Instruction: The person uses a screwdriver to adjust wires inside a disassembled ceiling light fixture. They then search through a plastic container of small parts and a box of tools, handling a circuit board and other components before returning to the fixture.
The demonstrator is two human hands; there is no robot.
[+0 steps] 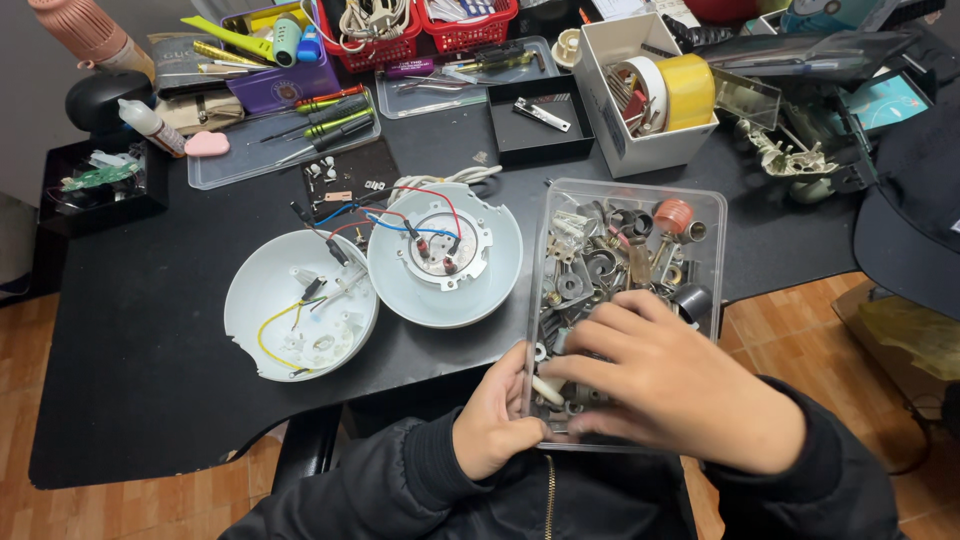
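A clear plastic box [712, 215] full of several small metal parts, washers and springs lies at the near edge of the black table [130, 340]. My left hand [495, 420] grips the box's near left corner. My right hand [665, 375] reaches into the box, fingers bent down among the parts at its near end; what the fingertips pinch is hidden. Left of the box sit two halves of an opened white round appliance: a base shell [300, 305] with yellow wires and a shell [445, 250] with red, blue and black wires.
A white box [650, 95] with tape rolls, a black tray [540, 120], clear trays with screwdrivers [285, 135], red baskets [420, 25] and a glue bottle [150, 125] crowd the back. A black cap [910, 215] lies right. Wooden floor shows beyond the table's edges.
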